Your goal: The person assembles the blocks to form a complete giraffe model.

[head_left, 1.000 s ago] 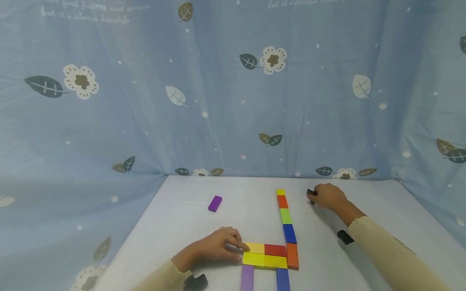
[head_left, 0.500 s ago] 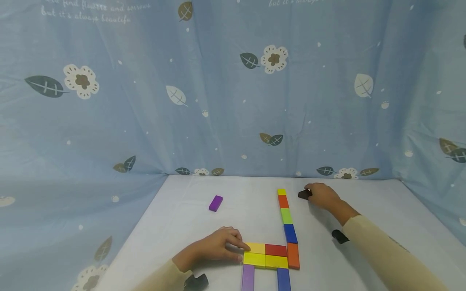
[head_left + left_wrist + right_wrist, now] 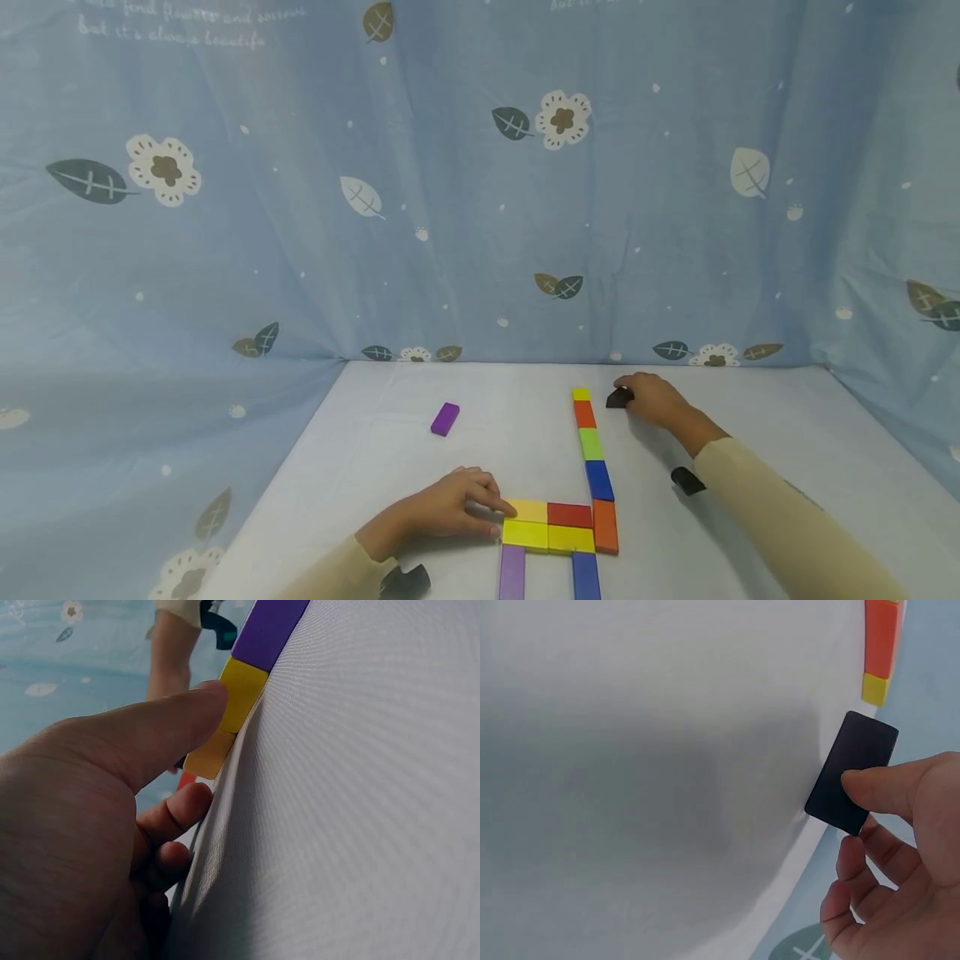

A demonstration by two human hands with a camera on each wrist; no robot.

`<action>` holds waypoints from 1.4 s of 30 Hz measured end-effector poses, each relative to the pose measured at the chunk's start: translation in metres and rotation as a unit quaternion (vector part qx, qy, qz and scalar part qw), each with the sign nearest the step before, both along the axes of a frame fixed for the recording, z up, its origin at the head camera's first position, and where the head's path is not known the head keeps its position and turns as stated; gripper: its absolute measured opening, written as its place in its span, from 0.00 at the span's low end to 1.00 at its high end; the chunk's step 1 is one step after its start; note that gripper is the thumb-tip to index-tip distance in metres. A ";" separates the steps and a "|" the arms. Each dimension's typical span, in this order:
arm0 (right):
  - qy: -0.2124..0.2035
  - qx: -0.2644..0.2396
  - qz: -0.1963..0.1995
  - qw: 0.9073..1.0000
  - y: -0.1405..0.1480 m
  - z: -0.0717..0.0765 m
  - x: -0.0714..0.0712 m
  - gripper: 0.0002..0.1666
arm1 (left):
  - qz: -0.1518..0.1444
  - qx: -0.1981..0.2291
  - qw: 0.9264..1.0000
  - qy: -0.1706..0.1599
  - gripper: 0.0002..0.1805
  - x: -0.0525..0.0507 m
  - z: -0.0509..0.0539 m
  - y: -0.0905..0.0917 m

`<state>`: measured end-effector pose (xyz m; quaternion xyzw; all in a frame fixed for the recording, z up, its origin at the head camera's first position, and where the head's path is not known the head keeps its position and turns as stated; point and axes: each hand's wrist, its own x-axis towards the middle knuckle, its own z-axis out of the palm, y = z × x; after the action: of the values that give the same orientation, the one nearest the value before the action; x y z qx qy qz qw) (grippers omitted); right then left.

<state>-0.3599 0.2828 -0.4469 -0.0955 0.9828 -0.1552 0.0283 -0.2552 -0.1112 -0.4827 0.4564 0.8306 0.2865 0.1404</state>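
Observation:
In the head view my right hand (image 3: 652, 402) pinches a black rectangular block (image 3: 855, 739) above the table's far part, just right of a column of coloured blocks. The right wrist view shows my thumb across its face, near the column's small yellow end block (image 3: 874, 688). My left hand (image 3: 453, 505) rests at the left edge of the laid-out blocks. Its index finger touches a pale yellow block (image 3: 531, 512), and the thumb lies against a yellow block (image 3: 244, 694). A red block (image 3: 570, 516) and a second yellow block (image 3: 570, 540) adjoin them.
The column runs through an orange block (image 3: 605, 527), a blue one (image 3: 599, 481), a green one (image 3: 591, 444) and a red-orange one (image 3: 584, 414). Lilac (image 3: 512, 573) and blue (image 3: 586, 575) blocks extend toward me. A loose purple block (image 3: 445, 419) lies far left on the white table (image 3: 360, 450).
My right hand has moved left with the black block, toward the far end of the column, and the block has turned. The left hand stays at the pale yellow block.

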 end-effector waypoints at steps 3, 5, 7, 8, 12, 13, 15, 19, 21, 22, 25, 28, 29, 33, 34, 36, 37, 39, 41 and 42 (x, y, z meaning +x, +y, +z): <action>0.002 -0.009 0.006 1.000 -0.004 -0.001 -0.003 0.24 | -0.002 -0.002 1.000 0.002 0.19 -0.001 -0.002 -0.001; 0.000 -0.016 0.007 1.000 -0.007 -0.001 -0.004 0.24 | -0.004 -0.003 1.000 0.004 0.20 -0.002 -0.003 -0.001; -0.003 -0.019 0.004 1.000 -0.010 -0.001 -0.006 0.24 | -0.006 -0.004 1.000 0.008 0.20 -0.002 -0.004 -0.001; -0.004 -0.020 0.002 1.000 -0.011 -0.001 -0.007 0.24 | -0.007 -0.003 1.000 0.011 0.20 -0.002 -0.004 -0.001; -0.009 -0.024 -0.004 1.000 -0.015 -0.001 -0.009 0.23 | -0.014 -0.001 1.000 0.026 0.21 -0.003 -0.004 -0.001; -0.009 -0.024 -0.003 1.000 -0.015 -0.001 -0.009 0.23 | -0.015 0.001 0.999 0.031 0.21 -0.003 -0.004 -0.001; -0.008 -0.025 -0.002 1.000 -0.016 0.000 -0.009 0.23 | -0.017 0.002 0.999 0.034 0.21 -0.003 -0.004 0.000; -0.004 -0.025 0.004 1.000 -0.017 -0.001 -0.010 0.23 | -0.011 0.004 0.999 0.034 0.21 -0.002 -0.003 0.001; -0.003 -0.025 0.006 1.000 -0.017 -0.002 -0.011 0.23 | -0.005 0.005 0.999 0.032 0.21 -0.002 -0.003 0.001; -0.004 -0.026 0.006 1.000 -0.017 -0.002 -0.012 0.23 | -0.002 0.006 0.999 0.031 0.21 -0.001 -0.003 0.002; -0.005 -0.024 0.007 1.000 -0.017 -0.003 -0.013 0.23 | 0.007 0.012 1.000 0.026 0.21 -0.001 -0.003 0.002; -0.006 -0.023 0.007 1.000 -0.017 -0.003 -0.014 0.23 | 0.011 0.016 0.999 0.025 0.21 -0.001 -0.004 0.003; -0.006 -0.022 0.007 1.000 -0.017 -0.003 -0.014 0.23 | 0.010 0.018 0.999 0.026 0.21 -0.001 -0.004 0.003; -0.006 -0.021 0.004 1.000 -0.018 -0.002 -0.013 0.23 | 0.000 0.021 0.999 0.037 0.21 -0.001 -0.004 0.002; -0.006 -0.021 0.003 1.000 -0.018 -0.002 -0.012 0.23 | -0.003 0.022 0.999 0.039 0.21 -0.002 -0.004 0.002; -0.006 -0.022 0.003 1.000 -0.019 -0.001 -0.012 0.23 | -0.005 0.022 0.999 0.038 0.21 -0.002 -0.004 0.002; -0.007 -0.024 0.003 1.000 -0.019 -0.001 -0.011 0.23 | -0.006 0.022 0.999 0.037 0.21 -0.002 -0.004 0.002; -0.009 -0.026 0.004 1.000 -0.019 0.000 -0.011 0.23 | -0.004 0.020 0.999 0.035 0.21 -0.002 -0.004 0.002; -0.010 -0.026 0.004 1.000 -0.019 0.000 -0.011 0.23 | -0.001 0.018 0.999 0.029 0.21 -0.001 -0.004 0.002; -0.011 -0.028 0.005 1.000 -0.020 0.000 -0.011 0.23 | 0.000 0.018 0.999 0.029 0.21 -0.001 -0.004 0.002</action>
<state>-0.3708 0.2631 -0.4469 -0.0991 0.9773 -0.1837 0.0369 -0.2562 -0.1088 -0.4867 0.4667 0.8292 0.2879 0.1084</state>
